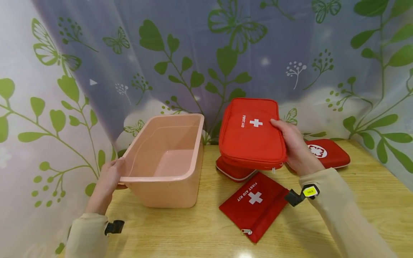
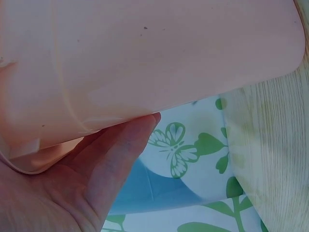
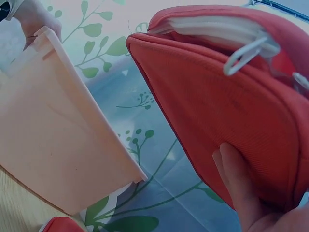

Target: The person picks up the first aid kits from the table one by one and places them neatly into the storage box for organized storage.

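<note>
A red first aid bag (image 1: 248, 132) with a white cross is gripped at its right side by my right hand (image 1: 292, 143), thumb on the front face. In the right wrist view, fingers (image 3: 236, 174) press its back, and its zipped edge gapes over white contents (image 3: 217, 31). The bag is raised above the table. My left hand (image 1: 109, 175) holds the rim of a pink plastic bin (image 1: 171, 193) at its near left corner. From the left wrist view, that hand (image 2: 91, 174) curls under the rim against the outer wall. The bin's inside shows bare pink.
A flat red first aid kit pouch (image 1: 251, 204) lies on the wooden table (image 1: 161, 233). Behind it, a red case (image 1: 233, 170) is partly hidden under the raised bag. Another red case (image 1: 333, 154) with a round white emblem sits at right. A patterned curtain (image 1: 193, 53) hangs behind.
</note>
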A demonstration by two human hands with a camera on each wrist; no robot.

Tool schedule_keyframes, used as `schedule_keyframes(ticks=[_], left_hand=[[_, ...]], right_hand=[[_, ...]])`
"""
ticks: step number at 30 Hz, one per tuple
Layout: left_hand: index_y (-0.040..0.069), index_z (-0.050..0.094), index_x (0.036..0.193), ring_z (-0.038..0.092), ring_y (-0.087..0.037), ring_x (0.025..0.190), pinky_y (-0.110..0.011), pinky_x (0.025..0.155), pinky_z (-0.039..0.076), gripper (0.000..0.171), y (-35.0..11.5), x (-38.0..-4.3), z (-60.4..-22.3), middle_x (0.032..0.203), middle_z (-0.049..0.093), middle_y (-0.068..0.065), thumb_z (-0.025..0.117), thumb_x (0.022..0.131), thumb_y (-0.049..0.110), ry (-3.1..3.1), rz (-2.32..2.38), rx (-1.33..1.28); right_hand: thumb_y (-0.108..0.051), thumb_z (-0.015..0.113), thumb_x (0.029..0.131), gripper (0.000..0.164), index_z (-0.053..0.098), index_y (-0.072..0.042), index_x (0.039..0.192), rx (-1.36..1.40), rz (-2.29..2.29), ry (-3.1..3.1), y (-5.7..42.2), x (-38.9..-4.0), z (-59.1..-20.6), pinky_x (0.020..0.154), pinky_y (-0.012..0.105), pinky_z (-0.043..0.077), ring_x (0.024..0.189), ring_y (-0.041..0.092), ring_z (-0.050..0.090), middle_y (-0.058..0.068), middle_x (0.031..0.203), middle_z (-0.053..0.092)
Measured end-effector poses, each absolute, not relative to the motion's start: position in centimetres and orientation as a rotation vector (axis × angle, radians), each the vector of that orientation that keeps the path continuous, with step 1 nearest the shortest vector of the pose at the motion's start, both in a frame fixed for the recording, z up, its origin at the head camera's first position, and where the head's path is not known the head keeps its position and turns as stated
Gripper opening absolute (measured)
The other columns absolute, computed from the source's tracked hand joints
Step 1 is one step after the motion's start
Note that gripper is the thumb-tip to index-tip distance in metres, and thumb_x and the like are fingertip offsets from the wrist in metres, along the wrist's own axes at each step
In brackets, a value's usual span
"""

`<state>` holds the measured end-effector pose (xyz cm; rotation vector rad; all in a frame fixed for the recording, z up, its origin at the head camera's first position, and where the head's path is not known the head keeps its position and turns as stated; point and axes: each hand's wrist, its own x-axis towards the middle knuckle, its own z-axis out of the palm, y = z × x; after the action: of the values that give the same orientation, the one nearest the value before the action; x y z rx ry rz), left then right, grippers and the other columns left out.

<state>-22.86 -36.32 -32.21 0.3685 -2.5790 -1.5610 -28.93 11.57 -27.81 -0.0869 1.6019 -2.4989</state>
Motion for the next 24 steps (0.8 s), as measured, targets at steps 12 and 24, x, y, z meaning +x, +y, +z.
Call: schedule_keyframes(ticks=[12,24], left_hand=[[-0.012,0.034,0.145,0.065,-0.016,0.08,-0.036,0.063,0.06,0.066,-36.2,-22.9,-32.2,0.132,0.047,-0.038,0.025,0.106,0.04,-2.569,-1.569,0.381],[-0.012,0.035,0.145,0.065,-0.016,0.079,-0.035,0.062,0.06,0.066,-36.2,-22.8,-32.2,0.13,0.048,-0.038,0.025,0.106,0.04,-2.563,-1.56,0.371]], right_hand=[[-0.034,0.05,0.103,0.054,0.032,-0.005,0.145,-0.153,-2.435,1.731,9.6,-29.7,-27.3,0.086,0.023,0.055,0.095,0.008,0.064,0.003,0.118,0.054],[-0.031,0.049,0.103,0.051,0.036,-0.002,0.143,-0.134,-2.436,1.772,8.4,-30.0,-26.9,0.087,0.021,0.054,0.098,0.01,0.061,0.004,0.119,0.054]])
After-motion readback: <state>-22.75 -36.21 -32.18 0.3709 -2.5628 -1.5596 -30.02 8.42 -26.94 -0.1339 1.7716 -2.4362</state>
